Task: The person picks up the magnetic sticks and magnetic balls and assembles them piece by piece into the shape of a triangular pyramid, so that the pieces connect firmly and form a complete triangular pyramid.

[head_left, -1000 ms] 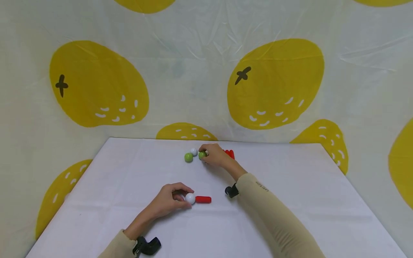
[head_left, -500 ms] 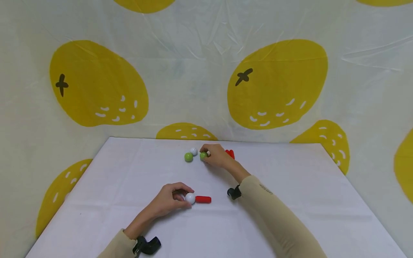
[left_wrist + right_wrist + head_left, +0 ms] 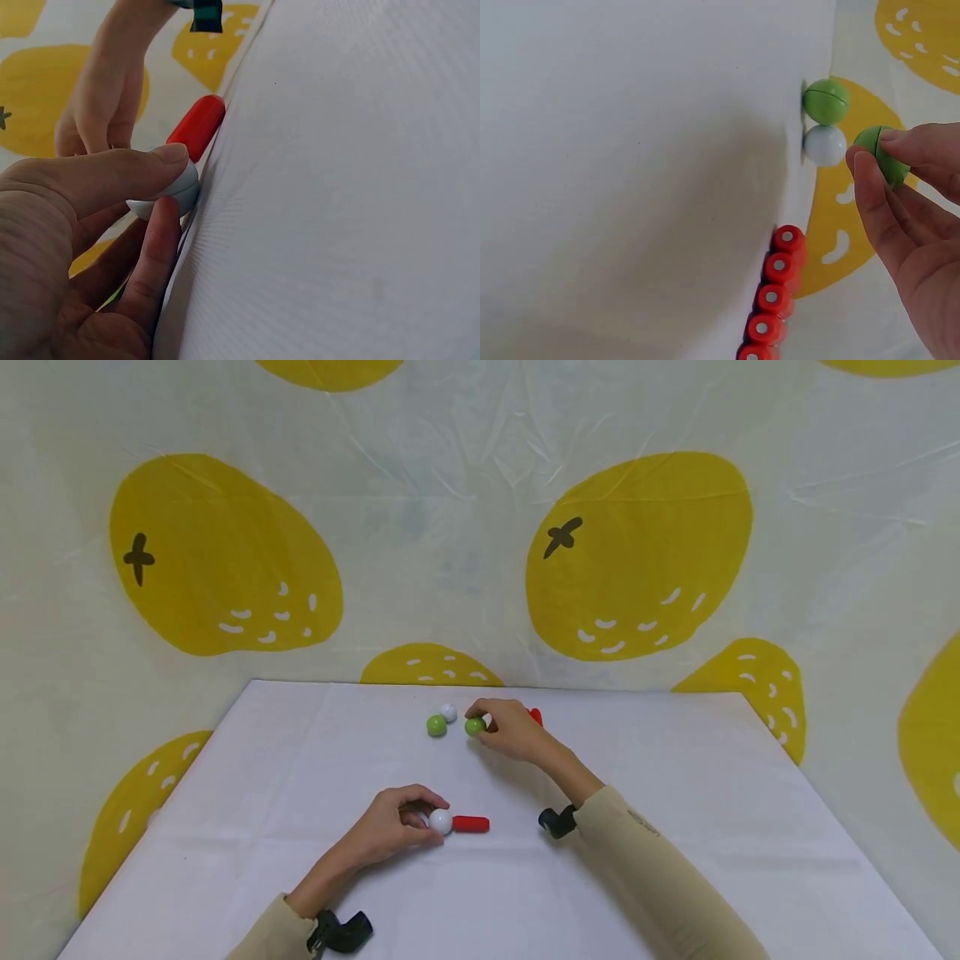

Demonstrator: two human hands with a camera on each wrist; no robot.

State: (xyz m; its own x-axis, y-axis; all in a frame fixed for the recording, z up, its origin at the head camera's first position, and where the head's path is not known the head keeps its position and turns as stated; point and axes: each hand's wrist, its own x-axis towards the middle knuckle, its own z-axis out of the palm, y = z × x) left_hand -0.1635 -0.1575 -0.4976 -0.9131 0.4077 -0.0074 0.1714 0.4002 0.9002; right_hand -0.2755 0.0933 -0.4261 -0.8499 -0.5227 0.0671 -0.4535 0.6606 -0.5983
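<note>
In the head view my left hand pinches a glossy white ball between thumb and fingers, low at the table's middle. A short red rod lies end-on against that ball, pointing right. The left wrist view shows a seam round the white ball, partly covered by the thumb. Farther back, my right hand holds a green ball in its fingertips; the right wrist view shows a seam on this green ball too.
Left of the right hand, another green ball and a white ball sit side by side near the table's back edge. Several red rods with grey round ends lie in a row, mostly hidden behind the right hand in the head view.
My right hand has drawn slightly toward me and to the right, carrying the green ball away from the other two balls. My left hand, its white ball and the red rod have stayed put.
</note>
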